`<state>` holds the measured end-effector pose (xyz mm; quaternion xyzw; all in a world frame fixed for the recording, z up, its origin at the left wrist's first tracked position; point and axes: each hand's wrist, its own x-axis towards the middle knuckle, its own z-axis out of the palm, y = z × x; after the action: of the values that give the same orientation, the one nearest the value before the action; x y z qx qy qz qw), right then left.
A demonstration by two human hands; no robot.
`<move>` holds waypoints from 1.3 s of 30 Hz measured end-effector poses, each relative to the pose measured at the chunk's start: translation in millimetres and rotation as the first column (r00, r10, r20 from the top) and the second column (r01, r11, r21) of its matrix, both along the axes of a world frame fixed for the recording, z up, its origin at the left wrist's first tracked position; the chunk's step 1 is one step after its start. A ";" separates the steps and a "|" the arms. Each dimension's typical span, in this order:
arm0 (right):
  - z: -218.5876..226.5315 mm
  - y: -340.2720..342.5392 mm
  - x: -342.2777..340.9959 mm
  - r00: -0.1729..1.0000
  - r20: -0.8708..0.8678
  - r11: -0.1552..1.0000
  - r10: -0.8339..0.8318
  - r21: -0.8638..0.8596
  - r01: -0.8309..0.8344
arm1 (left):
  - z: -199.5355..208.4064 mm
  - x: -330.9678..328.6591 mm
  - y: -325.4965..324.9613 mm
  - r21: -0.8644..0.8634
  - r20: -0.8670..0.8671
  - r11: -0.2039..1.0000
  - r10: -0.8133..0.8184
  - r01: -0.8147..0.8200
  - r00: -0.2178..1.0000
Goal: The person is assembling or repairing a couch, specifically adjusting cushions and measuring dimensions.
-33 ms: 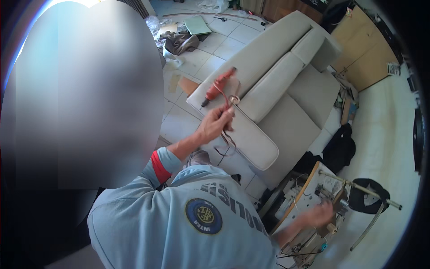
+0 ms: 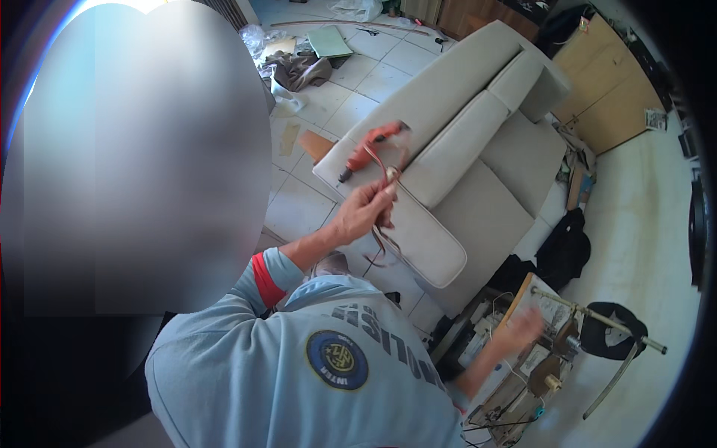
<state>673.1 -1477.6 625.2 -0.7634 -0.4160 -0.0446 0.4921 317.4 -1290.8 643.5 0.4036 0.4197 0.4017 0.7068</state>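
Observation:
My left hand [image 2: 364, 213] is closed around a looped reddish-brown cord [image 2: 381, 246], in front of the pale sofa's armrest [image 2: 429, 239]. Loops of it hang below my fist and rise above it. Beyond the hand, an orange-red hand tool with a dark tip [image 2: 366, 153] shows against the sofa back, beside the upper loops. Whether it rests on the sofa or hangs from the cord, I cannot tell. My right hand [image 2: 523, 326] is over the sewing machine table [image 2: 515, 302] at the lower right, its fingers smeared by motion.
The pale sofa [image 2: 478, 190] stretches toward the back right. A black cap [image 2: 609, 325] is by a metal rod [image 2: 609, 317] near the wall. Dark cloth [image 2: 564, 246] lies beside the sofa. Crumpled fabric [image 2: 299, 71] and a green sheet [image 2: 328, 42] lie on the tiled floor.
My left hand has shifted slightly right, and the orange-red tool has moved a little right and down. My right hand has swung up and left over the machine table.

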 end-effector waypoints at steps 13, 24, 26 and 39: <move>-83.5 370.4 -241.6 0.814 -0.145 0.316 0.562 -0.872 -0.374 | -53.3 -204.8 69.8 0.216 -0.515 0.782 -0.417 0.584 0.749; -108.6 327.3 -243.8 0.773 -0.593 0.339 0.227 -0.696 -0.633 | -46.9 -367.9 152.2 -0.049 -0.752 0.973 -0.184 0.225 0.633; -77.3 343.1 -278.1 0.775 -0.631 0.321 -0.034 -0.741 -0.590 | -51.4 -378.0 177.6 -0.106 -0.725 0.970 -0.227 0.221 0.650; 76.6 638.6 -510.4 0.355 -0.483 0.076 0.800 -0.505 -0.860 | -57.0 -410.2 398.3 0.149 -0.435 0.929 -0.245 0.338 0.867</move>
<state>162.7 -839.0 701.8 -0.5101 -0.7345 0.4324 0.1156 -92.8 -892.5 586.5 0.6131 0.4448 0.2401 0.6071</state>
